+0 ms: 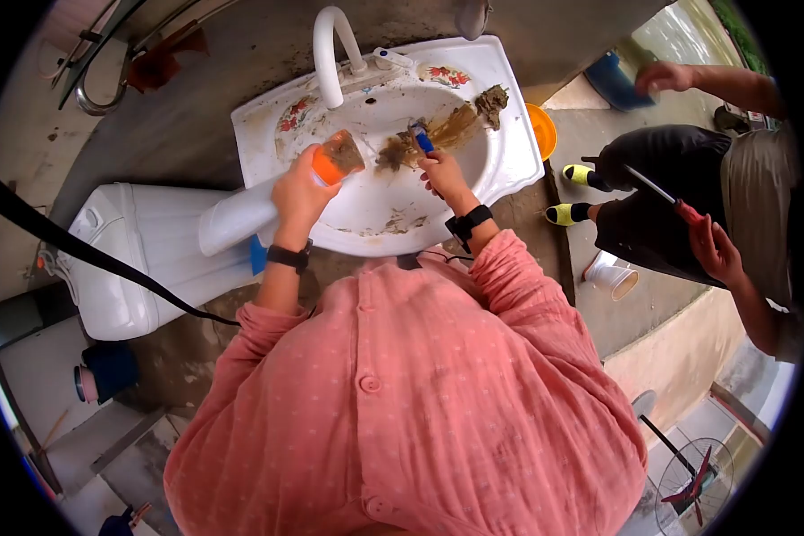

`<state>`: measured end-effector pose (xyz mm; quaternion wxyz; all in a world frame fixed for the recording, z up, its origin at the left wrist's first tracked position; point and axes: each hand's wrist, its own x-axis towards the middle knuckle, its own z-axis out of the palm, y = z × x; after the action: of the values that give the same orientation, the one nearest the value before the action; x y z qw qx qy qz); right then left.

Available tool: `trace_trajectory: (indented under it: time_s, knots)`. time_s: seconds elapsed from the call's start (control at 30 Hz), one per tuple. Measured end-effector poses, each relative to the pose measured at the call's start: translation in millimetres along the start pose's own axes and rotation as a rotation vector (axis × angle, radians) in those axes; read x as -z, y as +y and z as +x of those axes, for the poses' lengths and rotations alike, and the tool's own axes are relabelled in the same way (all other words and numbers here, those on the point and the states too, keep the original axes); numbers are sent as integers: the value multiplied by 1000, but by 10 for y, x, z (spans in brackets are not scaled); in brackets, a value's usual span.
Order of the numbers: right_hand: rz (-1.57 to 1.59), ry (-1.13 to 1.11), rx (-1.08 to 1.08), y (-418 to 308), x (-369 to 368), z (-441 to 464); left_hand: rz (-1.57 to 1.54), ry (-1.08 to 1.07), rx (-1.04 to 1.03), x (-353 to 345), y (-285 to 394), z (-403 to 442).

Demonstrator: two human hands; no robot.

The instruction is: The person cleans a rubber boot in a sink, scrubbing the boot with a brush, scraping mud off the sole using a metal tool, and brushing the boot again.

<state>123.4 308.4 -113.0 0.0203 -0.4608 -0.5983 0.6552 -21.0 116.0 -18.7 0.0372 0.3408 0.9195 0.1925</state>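
Note:
My left hand is closed around an orange piece with a brown, muddy-looking face, over the left side of a white washbasin. Whether it is a sponge or a cup I cannot tell. Inside the basin, my right hand grips a small tool with a blue handle; its working end is too small to make out. Wet brown mud is smeared across the bowl around the tool. A clump of brown muck sits on the basin's right rim.
A curved white faucet rises at the basin's back. A white cylinder and a white appliance stand left. At right, an orange basin lies near another person, whose hand holds a red-handled tool. A fan is lower right.

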Motion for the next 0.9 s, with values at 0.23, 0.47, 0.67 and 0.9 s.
trace_trajectory:
  time_s: [0.23, 0.47, 0.67, 0.9]
  knots:
    - [-624, 220, 324, 160, 149, -46, -29, 71, -67, -100, -16, -104]
    - [-973, 205, 569, 272, -328, 5, -17, 43, -64, -79, 5, -113]
    - [-1188, -194, 469, -103, -264, 79, -59, 57, -74, -110, -18, -134]
    - [-1241, -9, 442, 59, -45, -5, -98, 55, -30, -119, -18, -188]
